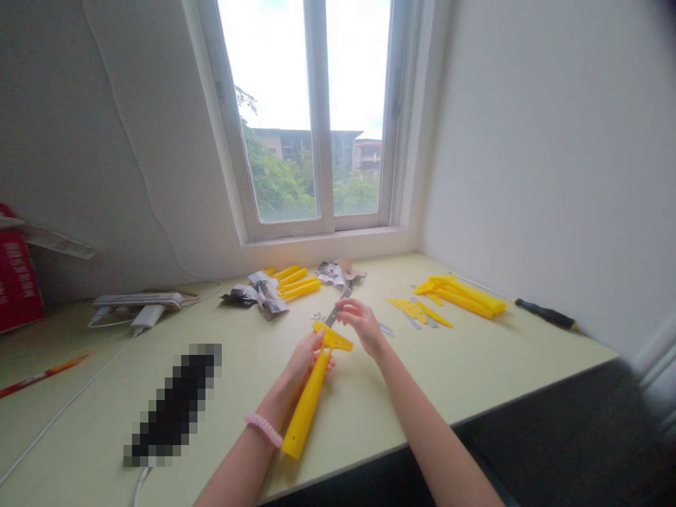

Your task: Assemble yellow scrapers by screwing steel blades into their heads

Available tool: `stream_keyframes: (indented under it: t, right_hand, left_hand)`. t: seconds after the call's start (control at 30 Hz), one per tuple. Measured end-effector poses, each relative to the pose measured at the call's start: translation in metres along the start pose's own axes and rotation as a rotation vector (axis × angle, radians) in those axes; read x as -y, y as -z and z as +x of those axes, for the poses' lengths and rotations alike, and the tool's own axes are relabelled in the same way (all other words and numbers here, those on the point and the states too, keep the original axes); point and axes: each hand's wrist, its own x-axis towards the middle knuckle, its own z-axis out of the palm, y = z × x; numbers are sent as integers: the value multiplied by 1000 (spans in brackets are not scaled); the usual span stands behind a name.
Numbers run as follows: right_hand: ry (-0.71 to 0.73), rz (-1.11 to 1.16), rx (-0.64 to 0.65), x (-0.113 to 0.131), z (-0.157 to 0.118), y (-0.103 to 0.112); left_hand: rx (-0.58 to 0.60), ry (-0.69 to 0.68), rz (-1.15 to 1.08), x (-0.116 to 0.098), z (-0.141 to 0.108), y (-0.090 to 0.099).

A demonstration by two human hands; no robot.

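Observation:
In my left hand (305, 358) is a yellow plastic scraper (306, 412), gripped near its head, with the long handle slanting down toward me. My right hand (360, 322) pinches a grey metal blade (338, 308) just beyond the scraper's head; whether the blade touches the head is hard to tell. Several tiny screws (317, 317) lie on the table behind my left hand. Right of my right hand are loose yellow plates (409, 310) and some grey blades (386, 329).
Packaged yellow scrapers (290, 278) and wrappers (334, 273) lie below the window. More yellow handles (465, 294) and a black-handled screwdriver (546, 314) are at the right. A power strip (138, 301), a pixelated dark object (177, 405), cables and a red box (20, 278) occupy the left.

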Motion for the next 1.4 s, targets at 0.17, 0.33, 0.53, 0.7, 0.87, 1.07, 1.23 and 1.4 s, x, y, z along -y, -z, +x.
stream_keyframes:
  t: [0.17,0.33,0.53,0.7,0.87,1.07,1.23,1.4]
  right_hand:
    - [-37,59,-38,4,-1,-1]
    - [-116,83,-65,4,1,-3]
    - [-168,146,-104,3,0,-3]
    - [-102,92,11,4,-4,-6]
    - [-27,-200,-13,-4,-1,-5]
    - [-51,-442,21,-11,2,-1]
    - [24,-521,123,-11,0,0]
    - [64,-581,86,-12,-1,-2]
  left_hand:
    - [-3,0,13,-1,0,0]
    - [-5,10,7,-1,0,0]
    - [-14,7,-19,-2,-1,0]
    - [-80,-10,-8,-3,-2,-1]
    - [-141,-57,-5,-3,-2,1]
    - [-166,-117,-11,-6,-1,4]
    - [-206,-146,-30,-9,-1,4]
    - [-186,-166,-5,-7,-2,4]
